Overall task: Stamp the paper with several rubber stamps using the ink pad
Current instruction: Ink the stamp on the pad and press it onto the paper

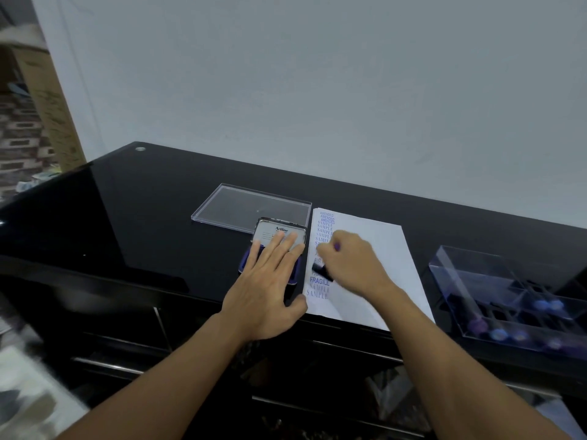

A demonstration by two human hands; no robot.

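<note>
Right hand is gripping a rubber stamp, fingers curled, base down on the paper. Left hand is lying flat on the ink pad just beside the paper. Glossy black table is sitting against a plain grey wall.

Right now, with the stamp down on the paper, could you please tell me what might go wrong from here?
1. The right hand presses the stamp into a crowded column on the paper, just above the FRAGILE print; the marks may overlap.
2. The left hand lies flat over the open ink pad; its fingers could pick up ink and smudge the sheet.
</note>
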